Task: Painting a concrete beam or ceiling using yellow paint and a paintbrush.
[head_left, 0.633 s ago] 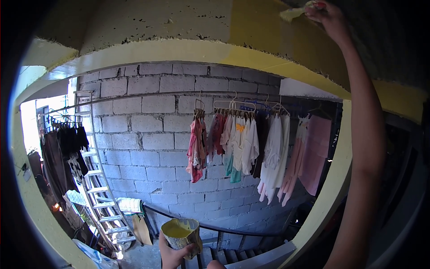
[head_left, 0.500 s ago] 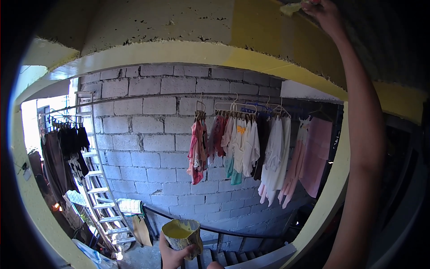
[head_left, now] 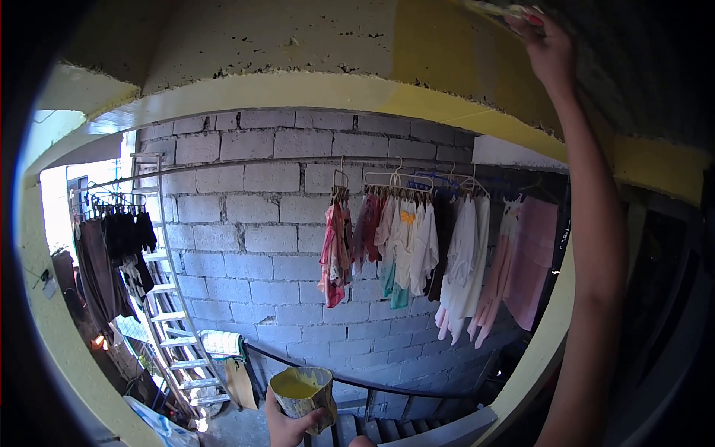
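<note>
Brush: lay at the top edge against a dim stretch of the beam, partly cut off; contact of the bristles could not be told. Right hand: was raised, its fingers pinching the brush, their tips hard to make out. Cup: stood low at centre, yellow paint inside. Left hand: was curled around the cup, covering its lower front, some fingers hidden, wrist cut off below. Clothes: hung overlapping. Ladder: was partly hidden by dark garments. Stairs: faded into shadow.
</note>
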Demonstrator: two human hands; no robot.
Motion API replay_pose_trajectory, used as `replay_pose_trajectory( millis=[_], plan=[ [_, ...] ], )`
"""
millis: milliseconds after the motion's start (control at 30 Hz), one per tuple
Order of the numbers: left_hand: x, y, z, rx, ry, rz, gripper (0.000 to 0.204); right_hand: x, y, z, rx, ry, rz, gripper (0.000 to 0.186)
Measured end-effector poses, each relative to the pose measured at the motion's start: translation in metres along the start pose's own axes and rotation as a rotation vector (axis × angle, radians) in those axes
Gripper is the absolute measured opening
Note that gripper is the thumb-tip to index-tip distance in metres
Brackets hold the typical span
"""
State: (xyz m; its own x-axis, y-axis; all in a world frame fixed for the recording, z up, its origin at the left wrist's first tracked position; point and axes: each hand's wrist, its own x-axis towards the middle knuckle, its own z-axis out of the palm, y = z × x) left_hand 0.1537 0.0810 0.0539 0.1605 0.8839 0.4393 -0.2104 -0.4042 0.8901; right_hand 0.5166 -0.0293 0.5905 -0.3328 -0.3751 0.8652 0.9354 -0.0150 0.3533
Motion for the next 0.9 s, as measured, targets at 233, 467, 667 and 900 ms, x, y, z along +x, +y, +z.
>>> replay_pose_trajectory(
  millis=[233, 467, 667, 900],
  plan=[
    [0.002, -0.002, 0.001, -0.133, 0.018, -0.025, 0.078, 0.003, 0.014, 0.022, 0.177, -0.154, 0.291, 0.023],
    [0.004, -0.002, -0.003, 0.027, 0.022, 0.018, 0.062, -0.007, 0.039, 0.010, -0.037, 0.052, -0.086, 0.032],
    [0.003, -0.011, -0.005, -0.084, 0.039, -0.009, 0.069, -0.008, 0.036, 0.006, -0.044, 0.030, -0.115, 0.033],
    [0.000, -0.008, -0.004, 0.054, 0.054, 0.048, 0.061, 0.004, -0.003, 0.017, -0.019, -0.137, 0.091, 0.031]
  ],
)
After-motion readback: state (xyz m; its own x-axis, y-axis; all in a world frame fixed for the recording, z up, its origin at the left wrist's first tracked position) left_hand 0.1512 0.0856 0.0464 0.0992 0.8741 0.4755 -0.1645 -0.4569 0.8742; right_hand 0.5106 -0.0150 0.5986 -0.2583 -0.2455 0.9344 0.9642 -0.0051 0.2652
